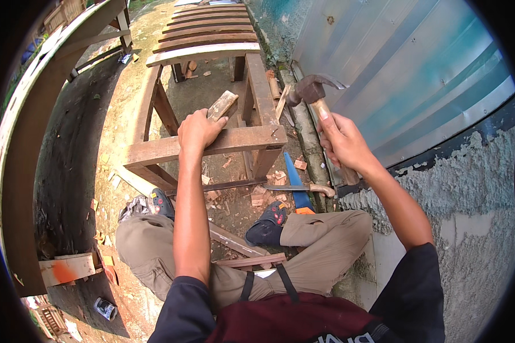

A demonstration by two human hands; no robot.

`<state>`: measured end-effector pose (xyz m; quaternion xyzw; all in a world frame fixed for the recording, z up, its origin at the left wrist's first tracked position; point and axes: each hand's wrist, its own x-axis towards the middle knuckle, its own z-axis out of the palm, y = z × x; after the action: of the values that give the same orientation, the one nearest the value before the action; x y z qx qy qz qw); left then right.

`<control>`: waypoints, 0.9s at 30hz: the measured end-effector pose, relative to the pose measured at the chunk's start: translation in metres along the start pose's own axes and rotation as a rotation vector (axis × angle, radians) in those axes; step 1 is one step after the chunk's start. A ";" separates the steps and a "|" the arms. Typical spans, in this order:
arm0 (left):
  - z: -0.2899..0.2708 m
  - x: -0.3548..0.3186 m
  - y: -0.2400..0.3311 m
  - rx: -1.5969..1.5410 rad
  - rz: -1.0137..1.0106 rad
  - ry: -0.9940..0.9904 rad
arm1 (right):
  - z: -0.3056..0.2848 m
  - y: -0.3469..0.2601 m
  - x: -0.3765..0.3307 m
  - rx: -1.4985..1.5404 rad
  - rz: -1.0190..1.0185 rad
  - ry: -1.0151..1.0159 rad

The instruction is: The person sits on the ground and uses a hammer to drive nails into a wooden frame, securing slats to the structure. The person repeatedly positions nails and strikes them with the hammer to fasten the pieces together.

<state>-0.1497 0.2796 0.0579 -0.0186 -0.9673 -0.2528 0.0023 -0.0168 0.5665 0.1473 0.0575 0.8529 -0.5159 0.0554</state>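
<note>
Two hands are busy: the left hand (197, 130) clasps a small wood block (222, 105) against the frame rail (212, 146), fingers curled over it, while the right hand (340, 140) grips a raised hammer (310, 88) by its handle. A glancing blow could hit the left fingers, which sit just beside the block, or knock it loose.

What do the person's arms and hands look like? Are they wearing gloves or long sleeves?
No gloves: both the left hand and the right hand are bare, with no rings or watch showing. The forearms are bare too. Dark navy sleeves cover only the upper arms, ending near the elbows.
</note>
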 end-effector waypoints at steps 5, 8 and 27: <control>0.000 0.005 0.004 -0.035 0.012 -0.020 | 0.018 0.014 -0.003 0.244 -0.296 0.249; 0.001 0.003 0.009 -0.033 0.017 -0.025 | 0.034 0.056 0.004 0.013 -0.167 0.161; 0.004 0.000 -0.004 -0.040 0.124 0.026 | 0.042 0.034 -0.039 0.742 -0.072 0.282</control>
<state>-0.1499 0.2782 0.0527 -0.0754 -0.9589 -0.2717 0.0301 0.0289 0.5428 0.1043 0.1140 0.6092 -0.7777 -0.1051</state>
